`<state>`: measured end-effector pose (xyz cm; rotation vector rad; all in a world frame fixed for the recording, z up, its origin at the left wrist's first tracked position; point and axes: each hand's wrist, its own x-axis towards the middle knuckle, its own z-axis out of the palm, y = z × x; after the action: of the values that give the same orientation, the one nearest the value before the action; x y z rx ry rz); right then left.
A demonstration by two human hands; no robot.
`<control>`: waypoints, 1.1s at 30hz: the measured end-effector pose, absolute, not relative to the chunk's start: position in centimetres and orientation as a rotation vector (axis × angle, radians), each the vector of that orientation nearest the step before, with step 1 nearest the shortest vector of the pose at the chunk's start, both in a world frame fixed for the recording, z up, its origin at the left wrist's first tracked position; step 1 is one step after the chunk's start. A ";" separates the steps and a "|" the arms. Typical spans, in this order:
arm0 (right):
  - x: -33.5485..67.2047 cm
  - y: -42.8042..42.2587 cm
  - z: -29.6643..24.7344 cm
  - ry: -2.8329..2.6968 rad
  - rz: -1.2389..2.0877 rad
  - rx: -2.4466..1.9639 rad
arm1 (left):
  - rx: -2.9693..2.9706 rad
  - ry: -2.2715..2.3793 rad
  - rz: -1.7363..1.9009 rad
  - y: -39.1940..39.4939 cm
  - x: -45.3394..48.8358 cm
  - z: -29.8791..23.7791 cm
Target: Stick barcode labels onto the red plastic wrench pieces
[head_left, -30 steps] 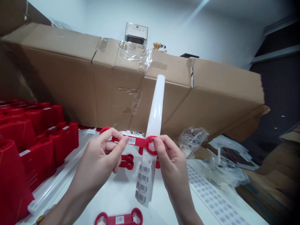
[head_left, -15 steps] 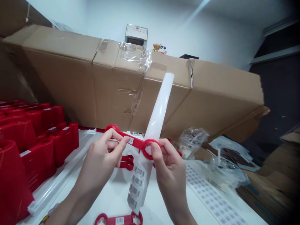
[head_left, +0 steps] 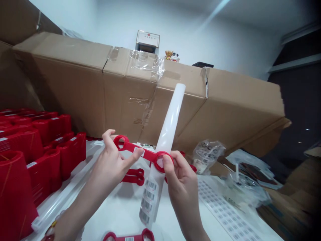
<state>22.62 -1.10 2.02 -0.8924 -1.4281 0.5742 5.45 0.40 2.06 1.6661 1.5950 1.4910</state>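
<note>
A red plastic bracket (head_left: 140,153) with a ring at each end is held in front of me. My left hand (head_left: 112,164) pinches its left end and middle near a small barcode label. My right hand (head_left: 179,177) grips the right ring, through which a long white translucent tube (head_left: 168,127) passes, tilted up to the right. A strip of barcode stickers (head_left: 148,202) hangs along the tube's lower part.
Stacks of red plastic parts (head_left: 32,147) fill the left of the white table (head_left: 120,207). More red brackets (head_left: 134,175) lie on it, another (head_left: 127,237) at the near edge. A large cardboard box (head_left: 125,90) stands behind. Plastic bags (head_left: 207,152) and a barcode sheet (head_left: 225,214) lie right.
The bracket's left end has risen and my left fingers have shifted along it. The tube stays tilted right and the whole view has shifted slightly.
</note>
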 end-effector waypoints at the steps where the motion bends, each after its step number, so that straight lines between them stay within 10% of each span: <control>1: 22.6 -1.1 2.1 -1.439 0.579 -0.880 | 1.659 1.507 1.484 0.4 5.6 2.0; 33: 27.4 1.2 3.7 -1.731 0.978 -0.987 | 1.011 0.772 1.431 -1.2 3.6 4.2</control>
<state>27.41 1.24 3.66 -0.9873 -1.7314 0.9783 3.60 -1.24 4.16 1.0114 0.7716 1.4308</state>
